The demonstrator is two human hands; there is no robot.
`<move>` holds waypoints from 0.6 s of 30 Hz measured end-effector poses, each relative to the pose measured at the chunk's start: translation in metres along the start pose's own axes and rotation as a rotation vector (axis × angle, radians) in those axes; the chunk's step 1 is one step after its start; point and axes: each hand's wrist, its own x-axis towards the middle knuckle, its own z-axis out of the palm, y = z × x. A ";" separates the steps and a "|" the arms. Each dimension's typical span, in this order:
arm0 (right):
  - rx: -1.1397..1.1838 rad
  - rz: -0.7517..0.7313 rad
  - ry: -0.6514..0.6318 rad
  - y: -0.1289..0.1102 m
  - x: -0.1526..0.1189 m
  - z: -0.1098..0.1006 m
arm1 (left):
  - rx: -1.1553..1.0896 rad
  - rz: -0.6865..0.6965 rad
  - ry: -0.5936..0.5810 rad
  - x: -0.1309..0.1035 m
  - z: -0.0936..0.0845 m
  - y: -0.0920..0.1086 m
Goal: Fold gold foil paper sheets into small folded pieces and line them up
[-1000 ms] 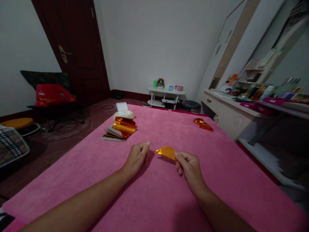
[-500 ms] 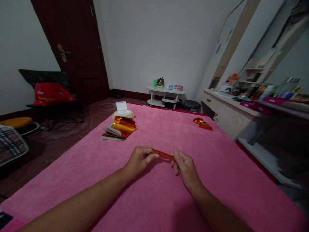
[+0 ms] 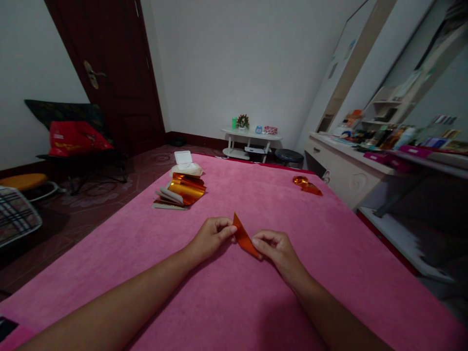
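A folded orange paper piece [image 3: 244, 238] is held between both hands above a pink cloth surface [image 3: 219, 297]. My left hand [image 3: 215, 235] pinches its left edge between thumb and fingers. My right hand [image 3: 274, 246] grips its lower right part, thumb on top. The piece slants, with a pointed tip at the upper left. Farther off on the left lies a stack of shiny gold-orange sheets [image 3: 188, 188] with greyish paper. Two folded shiny orange pieces [image 3: 310, 188] rest near the far right corner.
An open white-lidded container [image 3: 187, 168] stands behind the sheets. A low white table [image 3: 252, 132] is by the wall, with a round dark stool [image 3: 288, 156] beside it. A cluttered dresser [image 3: 343, 161] runs along the right.
The orange piece has turned from a thin edge-on strip to a slanted view showing its broad face. My right hand has shifted its grip on it.
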 end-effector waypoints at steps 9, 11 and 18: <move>-0.069 -0.037 -0.021 -0.002 0.000 0.009 | -0.100 -0.102 0.019 -0.001 0.003 0.003; -0.088 -0.049 -0.006 -0.002 -0.001 0.010 | -0.084 -0.118 0.019 -0.001 0.003 0.004; -0.149 -0.083 -0.010 -0.001 -0.001 0.010 | -0.031 -0.131 -0.025 -0.002 0.003 0.003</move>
